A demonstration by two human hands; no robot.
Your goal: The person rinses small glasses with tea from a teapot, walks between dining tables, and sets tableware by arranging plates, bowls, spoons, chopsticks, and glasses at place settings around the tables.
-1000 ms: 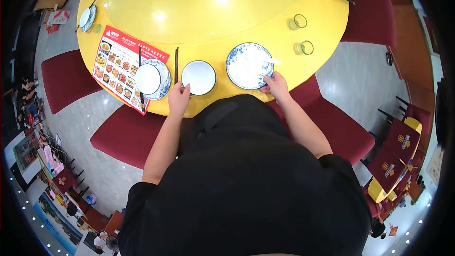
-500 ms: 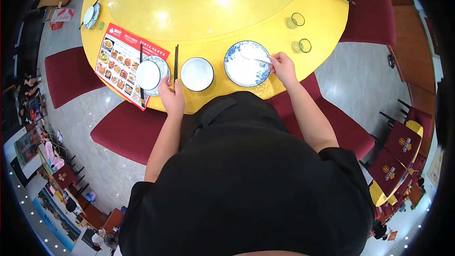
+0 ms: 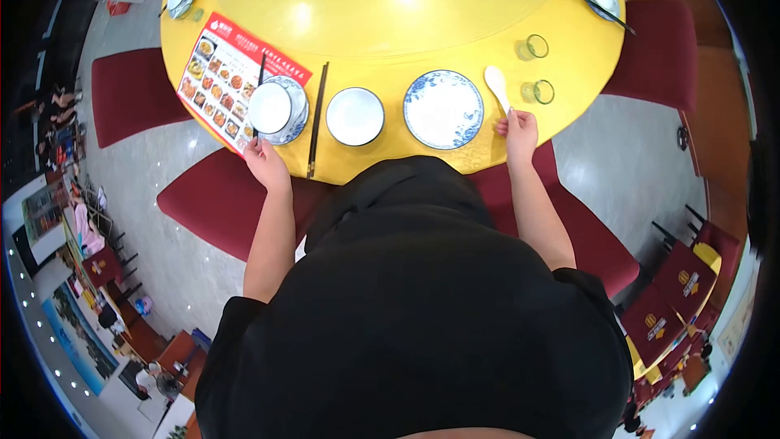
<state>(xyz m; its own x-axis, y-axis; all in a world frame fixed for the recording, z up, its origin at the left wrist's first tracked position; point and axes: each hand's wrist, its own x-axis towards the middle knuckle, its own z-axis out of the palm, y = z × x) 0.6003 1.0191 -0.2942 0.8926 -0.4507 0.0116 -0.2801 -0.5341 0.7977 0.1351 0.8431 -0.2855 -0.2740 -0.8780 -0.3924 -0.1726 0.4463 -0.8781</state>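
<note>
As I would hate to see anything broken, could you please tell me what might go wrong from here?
The right hand holds the spoon by its handle between the plate and a glass; a sideways swing might knock the glass. The left hand is at the lower end of chopsticks that the bowl partly hides; moving them could nudge the bowl.
</note>
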